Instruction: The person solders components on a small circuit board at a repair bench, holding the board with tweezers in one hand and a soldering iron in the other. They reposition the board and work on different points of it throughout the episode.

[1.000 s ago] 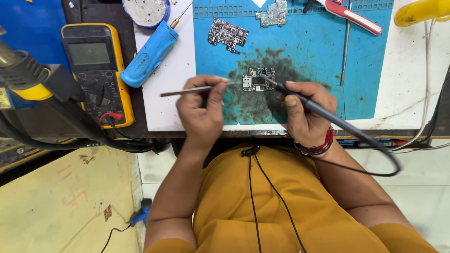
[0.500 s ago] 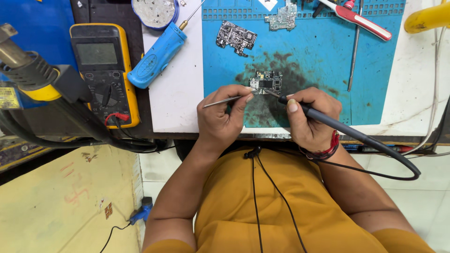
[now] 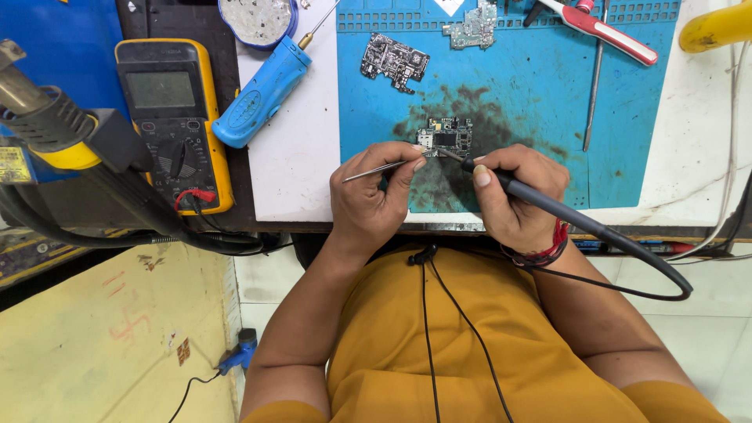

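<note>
Two hands at work: both over one small circuit board on a blue mat.
Small circuit board [image 3: 445, 135]: lies flat on a dark, stained patch of the blue work mat [image 3: 627, 117], just beyond both hands, near the desk's front edge.
Right hand [image 3: 517, 196]: fingers clamped round a black soldering iron [image 3: 540, 202], held like a pen; its tip points at the near edge of the small circuit board, contact too fine to tell. Red thread band at the wrist.
Iron cable [image 3: 674, 274]: runs from the handle off the desk's front edge and loops back past the wrist.
Left hand [image 3: 372, 196]: fingers pinched together on metal tweezers [image 3: 376, 169]; thumb and forefinger press the tips close to the board's near left corner, the tail of the tweezers sticking out to the left.
Second circuit board [image 3: 394, 59]: dark, irregular outline, on the mat farther back, well apart from the hands.
Third circuit board [image 3: 472, 27]: greenish, at the mat's far edge.
Red-handled tool [image 3: 607, 31]: lies slantwise at the far right of the mat.
Blue handheld tool [image 3: 262, 94]: on the white desk [image 3: 294, 172], left of the mat, tip pointing away.
Multimeter [image 3: 168, 117]: yellow-cased, at the left, red lead plugged in.
Hot-air nozzle [image 3: 47, 125]: large, close to the camera, far left.
</note>
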Available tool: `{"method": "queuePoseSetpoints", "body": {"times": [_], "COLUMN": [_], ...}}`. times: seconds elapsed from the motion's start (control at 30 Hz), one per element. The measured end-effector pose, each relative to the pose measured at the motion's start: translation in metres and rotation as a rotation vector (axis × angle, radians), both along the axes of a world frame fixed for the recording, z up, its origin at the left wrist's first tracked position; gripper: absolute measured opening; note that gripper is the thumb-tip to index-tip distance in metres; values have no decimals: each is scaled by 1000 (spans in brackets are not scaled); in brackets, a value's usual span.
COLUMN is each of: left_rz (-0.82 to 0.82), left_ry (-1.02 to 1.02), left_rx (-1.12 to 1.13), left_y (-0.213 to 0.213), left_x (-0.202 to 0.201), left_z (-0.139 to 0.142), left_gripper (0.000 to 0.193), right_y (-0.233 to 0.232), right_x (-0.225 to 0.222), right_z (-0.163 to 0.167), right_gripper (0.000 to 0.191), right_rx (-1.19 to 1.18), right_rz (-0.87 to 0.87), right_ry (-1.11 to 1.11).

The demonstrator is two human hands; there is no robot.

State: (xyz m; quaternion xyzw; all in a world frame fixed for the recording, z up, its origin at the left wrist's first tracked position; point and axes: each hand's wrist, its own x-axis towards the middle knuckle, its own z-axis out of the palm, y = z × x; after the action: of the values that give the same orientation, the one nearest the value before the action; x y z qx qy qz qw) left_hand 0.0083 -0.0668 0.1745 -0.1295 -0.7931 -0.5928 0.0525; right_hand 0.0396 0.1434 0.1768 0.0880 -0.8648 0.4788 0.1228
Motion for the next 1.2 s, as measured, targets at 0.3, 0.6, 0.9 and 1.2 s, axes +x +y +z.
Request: {"method": "queuePoseSetpoints", "body": {"times": [0.3,0.6,0.9,1.2], "left_rz": [18,21,23,24], "left_ry": [-31,-24,-34,-30], "left_rx": [44,27,29,37], "left_y": [1,0,0,0], "left_x": [2,2,1,1], "left_z": [-3,-4,-5,-5], "left_gripper": [8,8,7,7], "right_y": [0,0,-1,-1], "right_x": [0,-1,-3,-3], "right_z": [0,0,1,1], "right_gripper": [7,7,6,6], "right_rx": [-6,16,17,27], "right_rz": [-3,11,19,25], "right_ry": [6,14,23,35]}}
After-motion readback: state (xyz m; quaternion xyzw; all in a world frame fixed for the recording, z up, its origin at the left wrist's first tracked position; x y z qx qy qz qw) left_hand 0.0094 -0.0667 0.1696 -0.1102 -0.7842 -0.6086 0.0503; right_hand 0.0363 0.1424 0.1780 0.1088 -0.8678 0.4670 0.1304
